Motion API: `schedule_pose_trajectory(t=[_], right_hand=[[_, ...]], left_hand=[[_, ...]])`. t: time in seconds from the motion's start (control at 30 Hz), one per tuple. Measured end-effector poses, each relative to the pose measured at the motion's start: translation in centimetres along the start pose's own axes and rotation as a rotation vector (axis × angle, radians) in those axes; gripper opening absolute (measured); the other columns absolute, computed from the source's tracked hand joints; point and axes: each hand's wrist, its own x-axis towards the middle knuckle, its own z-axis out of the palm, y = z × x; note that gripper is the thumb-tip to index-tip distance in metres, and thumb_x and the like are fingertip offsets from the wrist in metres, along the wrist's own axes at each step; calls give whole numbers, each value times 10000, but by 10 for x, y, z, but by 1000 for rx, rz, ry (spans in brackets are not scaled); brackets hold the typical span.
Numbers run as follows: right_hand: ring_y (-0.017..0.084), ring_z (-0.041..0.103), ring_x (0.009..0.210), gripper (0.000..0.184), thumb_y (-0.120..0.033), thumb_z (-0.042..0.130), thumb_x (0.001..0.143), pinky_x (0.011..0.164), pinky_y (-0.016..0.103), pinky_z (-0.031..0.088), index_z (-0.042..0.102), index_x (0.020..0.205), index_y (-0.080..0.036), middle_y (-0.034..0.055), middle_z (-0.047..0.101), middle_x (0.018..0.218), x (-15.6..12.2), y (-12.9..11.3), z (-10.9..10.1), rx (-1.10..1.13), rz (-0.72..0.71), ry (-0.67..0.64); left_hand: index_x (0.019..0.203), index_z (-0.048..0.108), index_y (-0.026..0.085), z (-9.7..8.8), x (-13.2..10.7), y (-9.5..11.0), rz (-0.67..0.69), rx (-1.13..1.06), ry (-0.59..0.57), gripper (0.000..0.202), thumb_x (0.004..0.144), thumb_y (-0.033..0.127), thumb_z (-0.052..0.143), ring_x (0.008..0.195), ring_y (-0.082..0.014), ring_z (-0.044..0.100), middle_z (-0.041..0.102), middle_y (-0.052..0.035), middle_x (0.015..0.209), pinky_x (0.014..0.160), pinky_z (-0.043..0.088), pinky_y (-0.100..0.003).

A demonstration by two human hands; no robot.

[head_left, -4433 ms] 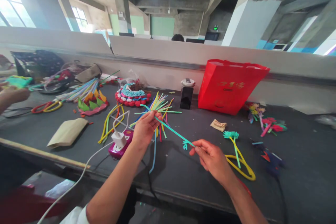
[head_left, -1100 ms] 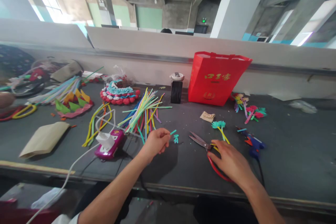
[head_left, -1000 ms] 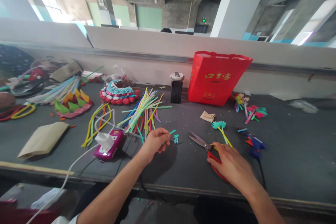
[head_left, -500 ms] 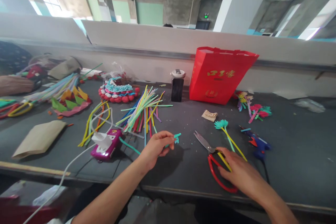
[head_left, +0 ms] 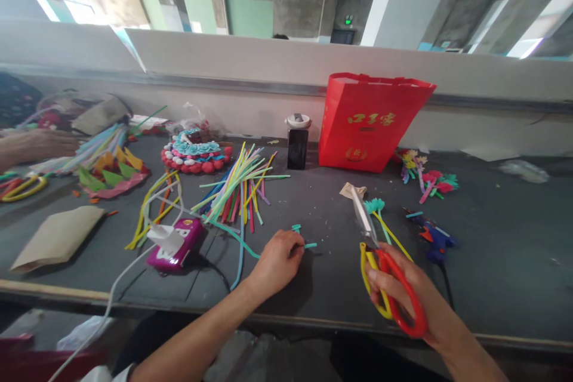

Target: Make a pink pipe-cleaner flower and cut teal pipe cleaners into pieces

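My right hand point(head_left: 403, 286) grips scissors point(head_left: 367, 227) by one red and one yellow handle, with the blades raised and pointing away from me. Close to the tabletop, the fingers of my left hand point(head_left: 280, 256) are closed on a teal pipe cleaner point(head_left: 310, 245), whose short end sticks out at the fingertips. Just beyond them is a small curled teal piece point(head_left: 296, 228). A teal pipe-cleaner flower point(head_left: 375, 206) on yellow and green stems lies behind the scissors. Left of my hands is a loose pile of coloured pipe cleaners point(head_left: 242, 185).
A blue glue gun point(head_left: 434, 242) lies at right, near finished flowers point(head_left: 441, 182). Behind stand a red bag point(head_left: 371, 125) and a phone point(head_left: 297, 149). At left are a purple power strip point(head_left: 176, 245), a brown paper packet point(head_left: 58, 239) and another person's hand point(head_left: 40, 148).
My right hand has picked the scissors up off the table and tilted them upright. My left hand has lowered towards the tabletop. The other person's hand has shifted right.
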Motion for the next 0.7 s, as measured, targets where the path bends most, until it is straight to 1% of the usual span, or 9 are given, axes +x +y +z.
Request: schedule_pose_trajectory(t=[0.07,0.17,0.27,0.37,0.43,0.5,0.57,0.63,0.7], right_hand=[[134,566,555,631,-437,703,778,501,269,471,464,1331,-248,-25,565,749,-4,-2,7,149,-10,-54],[169,605,657,694,-384,687,803,629,345,519,393,1421,-269,9,605,815,-8,3,16,322,-8,-129],[197,615,746,657,-356,674,809,708,394,533,409,1403,-271,20,612,829,-13,14,27,465,27,-248],[222,626,845,657,-342,712,769,766,436,538,436,1361,-273,40,621,914,-23,29,42,517,91,-340],[226,641,843,693,-341,729,741,719,422,546,414,1355,-280,45,633,946,-31,38,53,548,133,-390],[231,668,838,737,-324,728,729,723,420,538,371,1372,-264,60,664,949,-38,45,62,542,200,-444],[224,690,794,809,-312,730,704,730,409,524,320,1399,-253,63,688,931,-41,50,68,528,247,-484],[207,695,730,852,-315,730,685,708,386,509,293,1414,-249,50,693,909,-41,53,70,491,249,-497],[192,685,676,838,-327,722,687,689,380,502,303,1408,-244,33,685,885,-40,54,71,431,219,-494]], left_hand=[[820,647,179,-4,7,-7,-39,-75,60,111,819,157,538,843,-182,609,692,-58,902,762,452,-292],[821,619,180,-16,17,-14,-172,-238,101,110,834,255,540,644,-135,576,635,-3,707,610,429,-236],[803,595,177,-27,19,-12,-221,-347,126,145,828,313,552,523,-96,509,598,24,647,502,377,-201],[787,550,182,-27,14,-4,-332,-463,61,165,812,345,552,392,-71,424,590,43,578,400,296,-190],[785,530,188,-21,8,1,-380,-514,-18,164,809,350,542,350,-67,400,595,45,553,367,270,-187],[780,532,189,-14,3,6,-388,-513,-70,158,813,343,533,348,-67,400,605,40,553,360,273,-184],[772,544,188,-10,-1,11,-384,-483,-92,150,816,330,528,356,-66,397,609,38,557,362,274,-183],[759,556,186,-8,-3,15,-377,-442,-99,142,817,313,527,371,-67,402,601,39,549,375,277,-182],[743,563,184,-9,-4,19,-365,-411,-101,134,815,291,528,389,-68,413,586,44,533,403,289,-182]])
